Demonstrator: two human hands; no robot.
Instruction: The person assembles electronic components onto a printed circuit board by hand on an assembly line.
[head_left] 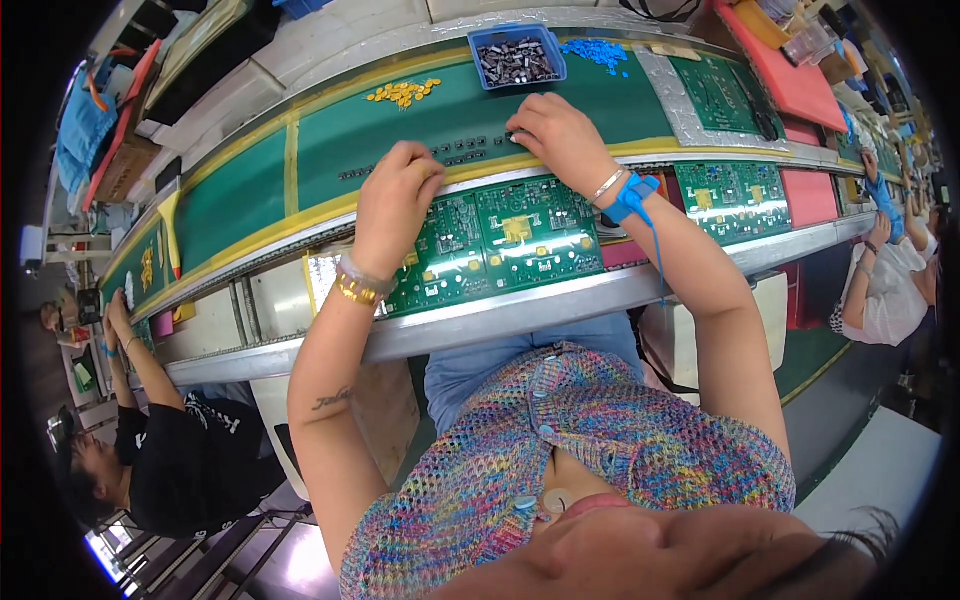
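Note:
My left hand (398,200) is closed, its fingers pinched together over the near edge of the green work surface. Its fingertips hide whatever they may hold. Further right, my right hand (560,135) pinches what looks like a small black component at the end of short rows of small dark components (465,157) on the green mat. A green circuit board (540,262) with yellow parts lies below both hands, in the metal rail track. A blue wrist strap (632,197) is around my right wrist.
Beyond my hands stands a blue bin (522,87) of dark components, between yellow disc-shaped parts (405,93) and blue parts (597,53). Another circuit board (735,195) sits along the rail. A yellow-handled brush (170,235) lies left. Co-workers sit at both sides.

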